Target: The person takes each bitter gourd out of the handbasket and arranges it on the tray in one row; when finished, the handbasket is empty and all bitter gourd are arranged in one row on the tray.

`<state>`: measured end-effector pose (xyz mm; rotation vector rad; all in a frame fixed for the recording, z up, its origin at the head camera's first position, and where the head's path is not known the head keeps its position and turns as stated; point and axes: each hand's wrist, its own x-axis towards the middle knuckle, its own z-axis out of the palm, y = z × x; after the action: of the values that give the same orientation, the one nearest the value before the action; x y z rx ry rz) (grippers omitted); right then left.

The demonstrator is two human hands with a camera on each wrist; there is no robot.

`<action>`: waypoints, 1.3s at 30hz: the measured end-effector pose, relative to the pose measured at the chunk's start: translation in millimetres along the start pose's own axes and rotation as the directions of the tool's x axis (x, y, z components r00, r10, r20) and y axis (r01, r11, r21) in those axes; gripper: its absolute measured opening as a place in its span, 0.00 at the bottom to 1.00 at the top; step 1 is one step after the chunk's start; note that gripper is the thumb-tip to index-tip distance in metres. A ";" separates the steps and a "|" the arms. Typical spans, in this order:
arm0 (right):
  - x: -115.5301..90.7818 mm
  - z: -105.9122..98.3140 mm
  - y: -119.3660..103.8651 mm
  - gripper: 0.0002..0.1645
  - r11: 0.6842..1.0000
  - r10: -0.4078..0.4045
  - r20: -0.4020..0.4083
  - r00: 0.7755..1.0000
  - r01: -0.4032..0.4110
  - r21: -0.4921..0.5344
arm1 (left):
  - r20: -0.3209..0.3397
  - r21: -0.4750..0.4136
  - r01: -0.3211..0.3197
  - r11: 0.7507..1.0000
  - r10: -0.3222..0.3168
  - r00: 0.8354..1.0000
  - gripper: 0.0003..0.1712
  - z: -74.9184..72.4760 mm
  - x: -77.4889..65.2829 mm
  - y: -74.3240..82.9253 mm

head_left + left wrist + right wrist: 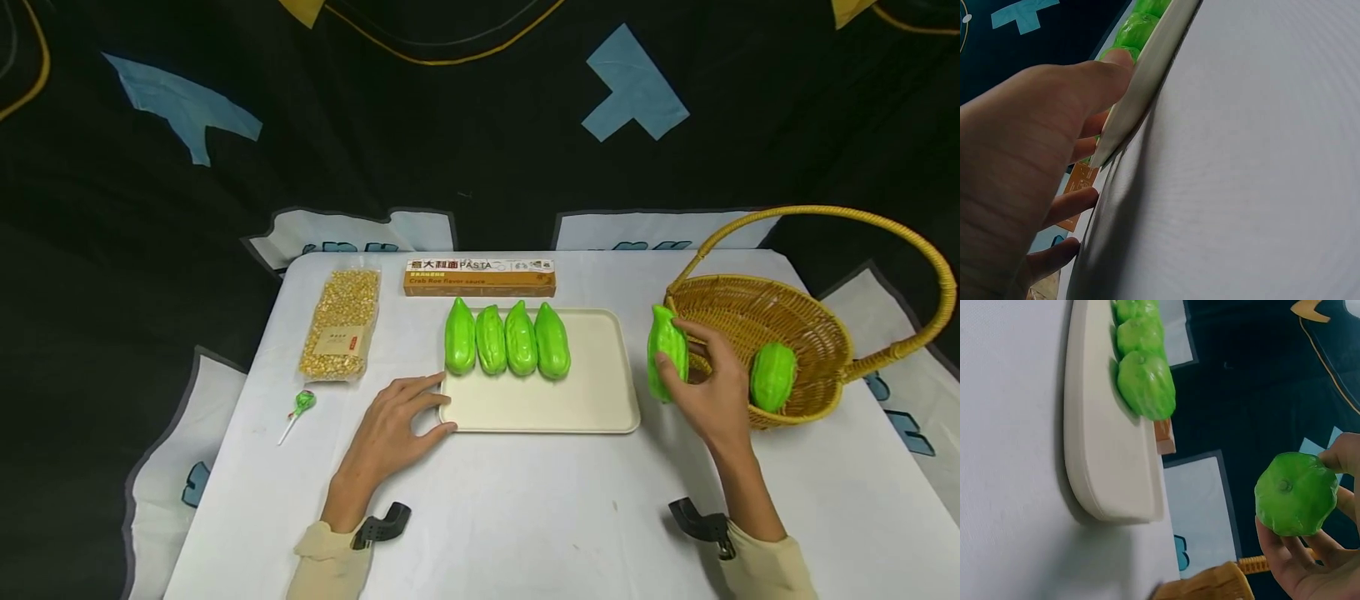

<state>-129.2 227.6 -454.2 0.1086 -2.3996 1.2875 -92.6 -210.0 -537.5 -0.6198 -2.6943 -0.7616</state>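
Observation:
My right hand [708, 379] grips a ridged green gourd [667, 354], thumb on one side and fingers on the other, beside the basket's left rim. In the right wrist view the held gourd [1294, 494] shows its stem end, raised above the table. Another green gourd [772, 377] lies inside the wicker basket [806, 304]. Several more gourds [521, 337] stand side by side on the left part of a cream tray [585, 408]. My left hand [397, 425] rests at the tray's left edge, fingers loosely extended, thumb at the near corner.
A pasta box [480, 279] lies behind the tray. To the left are a bag of yellow kernels [341, 325] and a green-wrapped lollipop [302, 404]. The basket's tall handle [847, 212] arches over the right side of the white table [525, 517].

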 end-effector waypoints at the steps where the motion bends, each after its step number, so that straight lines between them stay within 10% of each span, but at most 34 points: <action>1: 0.6 2.1 0.4 0.34 1.000 -0.001 0.005 1.000 0.001 0.002 | 0.001 -0.001 0.001 1.000 -0.001 1.000 0.24 0.1 0.1 0.0; 39: 27.7 80.2 26.9 0.31 0.999 0.022 0.215 0.976 -0.014 -0.036 | 0.002 -0.013 0.019 1.000 -0.019 1.000 0.23 -1.3 0.4 0.8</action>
<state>-187.1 181.2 -503.4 0.2281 -2.6091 1.3004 -92.4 -209.9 -535.9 -0.5998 -2.7029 -0.7846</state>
